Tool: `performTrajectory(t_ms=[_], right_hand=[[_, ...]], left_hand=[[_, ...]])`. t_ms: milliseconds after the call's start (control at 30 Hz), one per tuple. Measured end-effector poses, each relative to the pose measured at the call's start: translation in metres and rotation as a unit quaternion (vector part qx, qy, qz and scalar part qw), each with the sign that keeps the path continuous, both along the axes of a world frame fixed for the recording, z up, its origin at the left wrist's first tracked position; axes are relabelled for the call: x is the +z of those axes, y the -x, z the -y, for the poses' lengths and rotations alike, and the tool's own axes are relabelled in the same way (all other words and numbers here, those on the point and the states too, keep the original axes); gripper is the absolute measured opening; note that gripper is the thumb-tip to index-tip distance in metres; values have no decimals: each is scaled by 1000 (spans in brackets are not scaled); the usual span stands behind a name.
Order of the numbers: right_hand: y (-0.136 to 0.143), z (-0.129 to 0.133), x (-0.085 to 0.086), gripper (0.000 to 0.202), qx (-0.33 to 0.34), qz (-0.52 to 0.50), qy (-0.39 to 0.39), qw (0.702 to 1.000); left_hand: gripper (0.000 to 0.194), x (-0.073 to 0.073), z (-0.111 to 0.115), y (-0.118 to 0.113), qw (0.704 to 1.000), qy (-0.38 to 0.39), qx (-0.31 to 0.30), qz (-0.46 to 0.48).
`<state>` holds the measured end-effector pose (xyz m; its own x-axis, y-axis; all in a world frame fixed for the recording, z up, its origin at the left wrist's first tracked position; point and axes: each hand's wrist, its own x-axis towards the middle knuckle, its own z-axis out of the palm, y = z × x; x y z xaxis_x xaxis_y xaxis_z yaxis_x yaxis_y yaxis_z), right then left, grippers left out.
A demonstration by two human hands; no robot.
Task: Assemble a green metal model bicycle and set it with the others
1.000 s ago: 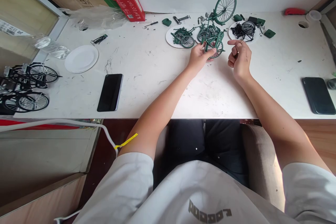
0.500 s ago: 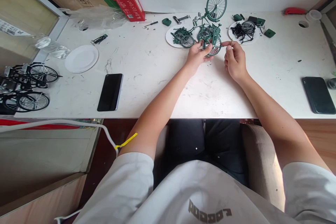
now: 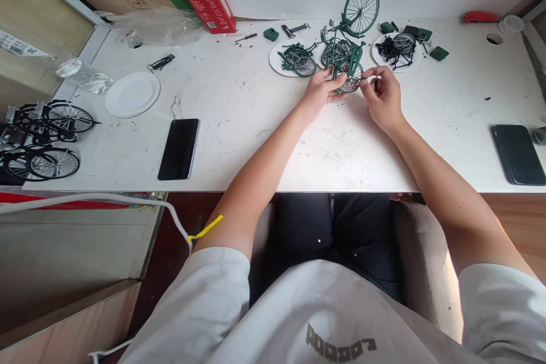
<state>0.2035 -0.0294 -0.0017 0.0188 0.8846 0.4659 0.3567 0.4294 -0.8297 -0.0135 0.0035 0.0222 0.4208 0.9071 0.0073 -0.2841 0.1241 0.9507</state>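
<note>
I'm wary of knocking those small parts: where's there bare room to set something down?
Two nearly bare patches: between the left phone and the left forearm, and between the right forearm and the right phone. Crowded: the far middle, with the held green bicycle and plates of parts, and the left edge's black bicycles.

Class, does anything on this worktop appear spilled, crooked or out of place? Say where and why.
A dark scrap looks stray, lying alone on the right of the white tabletop, away from the black bicycle parts; grey marks on the left make it look dirty.
</note>
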Motion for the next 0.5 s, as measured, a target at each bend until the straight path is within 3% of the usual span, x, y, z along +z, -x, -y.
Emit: performTrajectory(t_ms=[167, 500], right_hand=[[0, -1, -2, 75, -15, 22, -23, 999], [-6, 3, 0, 76, -40, 70, -51, 995]], left_hand=[[34, 1, 1, 2, 1000, 7, -4, 13], [44, -15, -10, -2, 1000, -23, 7, 9]])
